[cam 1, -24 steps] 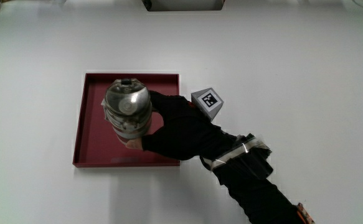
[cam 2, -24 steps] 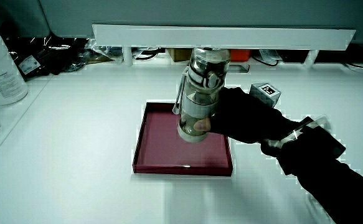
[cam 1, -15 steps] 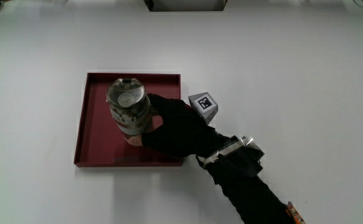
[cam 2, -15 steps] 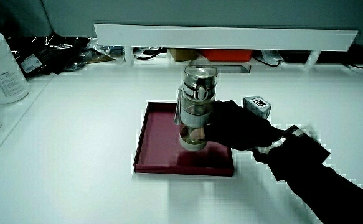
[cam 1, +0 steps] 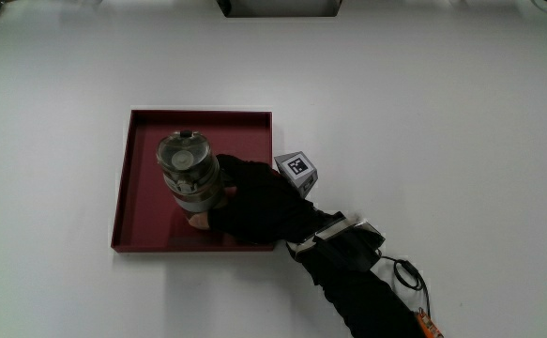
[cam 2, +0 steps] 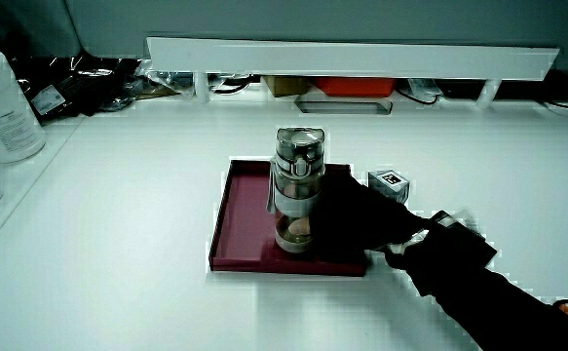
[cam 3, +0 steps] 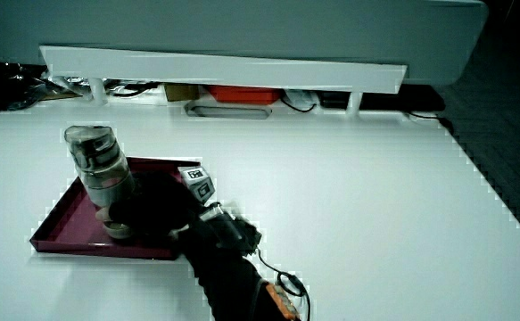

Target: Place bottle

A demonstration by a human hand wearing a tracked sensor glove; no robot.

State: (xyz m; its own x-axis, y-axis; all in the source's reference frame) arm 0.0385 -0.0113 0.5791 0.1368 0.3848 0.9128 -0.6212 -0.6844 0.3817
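Observation:
A clear bottle (cam 1: 190,174) with a grey lid stands upright in the dark red square tray (cam 1: 142,216). In both side views the bottle (cam 2: 296,200) (cam 3: 102,178) rests its base on the tray floor (cam 2: 245,219) (cam 3: 63,227). The hand (cam 1: 250,202) in its black glove is wrapped around the bottle's lower half, fingers curled on it. The hand (cam 2: 357,219) (cam 3: 157,209) lies over the tray's edge nearest the person, with the patterned cube (cam 1: 296,169) on its back.
A low white partition (cam 2: 352,54) runs along the table's edge farthest from the person. A white container (cam 2: 1,107) with a blue label stands at the table's corner in a side view. The forearm (cam 1: 367,286) reaches in from the person's edge.
The hand has lowered the bottle from above the tray down onto the tray floor. The hand stays shut on it.

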